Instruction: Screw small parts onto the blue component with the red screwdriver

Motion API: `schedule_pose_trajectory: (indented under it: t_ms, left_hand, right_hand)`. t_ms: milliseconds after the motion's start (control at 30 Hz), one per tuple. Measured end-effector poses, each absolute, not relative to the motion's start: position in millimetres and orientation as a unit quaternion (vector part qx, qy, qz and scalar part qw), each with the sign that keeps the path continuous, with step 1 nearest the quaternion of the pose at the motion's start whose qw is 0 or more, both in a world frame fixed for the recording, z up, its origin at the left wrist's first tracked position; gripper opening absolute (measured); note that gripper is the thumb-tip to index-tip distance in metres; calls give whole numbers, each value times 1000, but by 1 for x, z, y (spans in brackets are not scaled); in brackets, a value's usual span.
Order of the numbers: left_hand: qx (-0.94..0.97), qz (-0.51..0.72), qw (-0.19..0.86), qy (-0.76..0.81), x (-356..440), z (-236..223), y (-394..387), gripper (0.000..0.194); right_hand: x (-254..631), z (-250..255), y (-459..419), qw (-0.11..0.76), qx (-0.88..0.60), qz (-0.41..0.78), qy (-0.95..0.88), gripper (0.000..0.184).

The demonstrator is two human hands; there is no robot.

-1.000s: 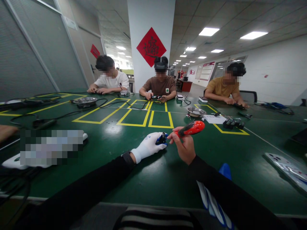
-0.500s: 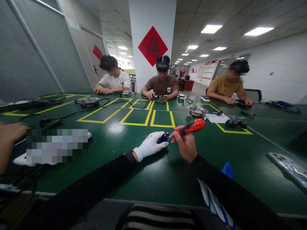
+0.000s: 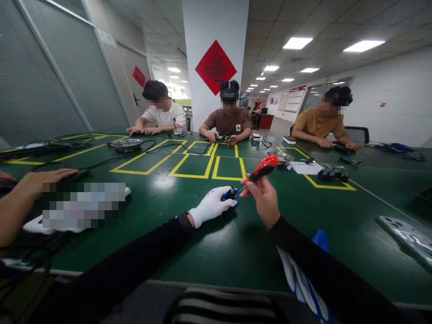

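My left hand (image 3: 213,204), in a white glove with blue fingertips, is closed round a small black part (image 3: 231,193) with a metal collar on top, low over the table. My bare right hand (image 3: 263,198) grips a screwdriver (image 3: 266,166) with a red and black handle. Its handle leans up to the right, and the shaft slants down to the left. The screwdriver's tip meets or nearly meets the black part; the exact contact is too small to tell. Under my right forearm lies another white and blue glove (image 3: 303,283), hanging over the table's edge.
A phone (image 3: 403,238) lies at the right. Several black parts (image 3: 332,173) sit by white paper (image 3: 305,167) and a metal bowl (image 3: 281,158). A co-worker's hand (image 3: 47,180) is at the left, near a blurred white object (image 3: 84,207). Three people sit across the green table (image 3: 189,252).
The screwdriver's handle has tipped up and shifted left, so its shaft now shows, angled down towards the black part. The co-worker's hand at the left has reached further in.
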State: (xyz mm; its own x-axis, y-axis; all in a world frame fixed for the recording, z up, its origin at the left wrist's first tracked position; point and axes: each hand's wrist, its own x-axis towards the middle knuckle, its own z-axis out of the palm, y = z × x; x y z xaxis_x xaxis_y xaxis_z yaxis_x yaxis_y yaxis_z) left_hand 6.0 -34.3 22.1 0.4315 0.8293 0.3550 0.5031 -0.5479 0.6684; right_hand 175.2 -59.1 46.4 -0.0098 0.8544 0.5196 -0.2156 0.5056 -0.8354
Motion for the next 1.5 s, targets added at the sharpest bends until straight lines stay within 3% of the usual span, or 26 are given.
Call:
schedule_pose_trajectory:
  t_ms: [200,500,700,767,867,933,1067,1133,1233,1400,1500]
  left_hand:
    - [803,346,238,424,6,23,-34,17]
    - [815,334,221,419,4,21,-32,18]
    - [824,306,246,408,3,16,-28,23]
    - [829,310,235,401,2,14,-27,35]
    - [833,346,149,405,2,11,-26,80]
    - [826,362,118,416,1,9,-25,97]
    - [825,347,214,392,0,6,-23,85]
    - [823,345,237,386,-1,6,-23,88]
    - [821,346,169,421,-1,5,-21,90]
    - [857,293,96,412,-3,4,-16,52]
    - [857,291,88,416,-3,0,-15,56]
  right_hand:
    - [176,47,-61,670,-291,363,-579,26]
    - [179,43,-60,645,-265,413,-586,24]
    - [180,40,-55,748,-255,346,-505,19]
    - [185,39,-48,790,-259,328,-448,21]
    - [195,36,-35,827,-278,307,-379,24]
    - [200,34,-29,831,-290,308,-360,25]
    - [202,30,-24,820,-299,323,-366,28]
    - [201,30,-25,814,-301,326,-373,28]
    - [199,29,-26,809,-303,327,-382,29]
    - [197,29,-27,801,-299,331,-399,28]
    - [196,28,-28,790,-298,346,-410,27]
